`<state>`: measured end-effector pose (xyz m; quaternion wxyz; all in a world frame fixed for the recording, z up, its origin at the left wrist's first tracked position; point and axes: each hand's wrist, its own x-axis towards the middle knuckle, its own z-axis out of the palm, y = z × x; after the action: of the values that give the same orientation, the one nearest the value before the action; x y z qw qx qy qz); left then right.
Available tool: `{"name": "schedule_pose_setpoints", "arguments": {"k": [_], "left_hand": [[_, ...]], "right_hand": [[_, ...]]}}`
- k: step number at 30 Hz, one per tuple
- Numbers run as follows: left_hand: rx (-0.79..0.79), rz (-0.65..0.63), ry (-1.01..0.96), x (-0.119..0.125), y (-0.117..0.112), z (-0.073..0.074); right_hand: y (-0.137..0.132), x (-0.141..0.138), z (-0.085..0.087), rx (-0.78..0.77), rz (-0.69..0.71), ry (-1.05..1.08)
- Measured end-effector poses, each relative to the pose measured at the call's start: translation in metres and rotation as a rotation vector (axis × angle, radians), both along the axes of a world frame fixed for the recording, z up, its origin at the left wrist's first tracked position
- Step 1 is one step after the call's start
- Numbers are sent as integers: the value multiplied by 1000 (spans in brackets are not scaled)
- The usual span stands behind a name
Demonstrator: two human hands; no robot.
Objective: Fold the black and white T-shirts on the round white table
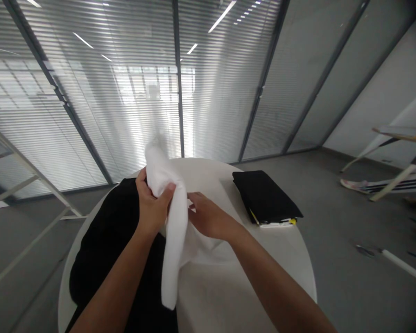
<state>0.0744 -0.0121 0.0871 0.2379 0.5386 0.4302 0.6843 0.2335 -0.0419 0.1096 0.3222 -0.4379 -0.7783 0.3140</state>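
Note:
A white cloth, thick and folded over, is held up above a round white table. My left hand grips its upper part, with the thumb across the front and the fingers behind. Curled fingers of my right hand pinch the cloth's right side, their tips partly hidden. One narrow folded strip of it hangs toward me, and a looser part spreads below my right hand. Under my left forearm, a black cloth lies bunched on the table.
A black folder with white and yellow edges showing lies on the table's right side. A pale metal frame stands at the left. Glass panels with blinds rise behind. Furniture legs and loose items are on the right.

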Motion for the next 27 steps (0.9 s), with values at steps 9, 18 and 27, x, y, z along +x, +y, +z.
{"name": "schedule_pose_setpoints", "arguments": {"k": [9, 18, 27], "left_hand": [[-64, 336, -13, -3, 4, 1], [-164, -363, -217, 3, -11, 19], [-180, -453, -266, -32, 26, -21]], "right_hand": [[-34, 26, 31, -114, 268, 25], [-6, -5, -4, 66, -29, 27], [20, 33, 11, -41, 2, 510]]}}
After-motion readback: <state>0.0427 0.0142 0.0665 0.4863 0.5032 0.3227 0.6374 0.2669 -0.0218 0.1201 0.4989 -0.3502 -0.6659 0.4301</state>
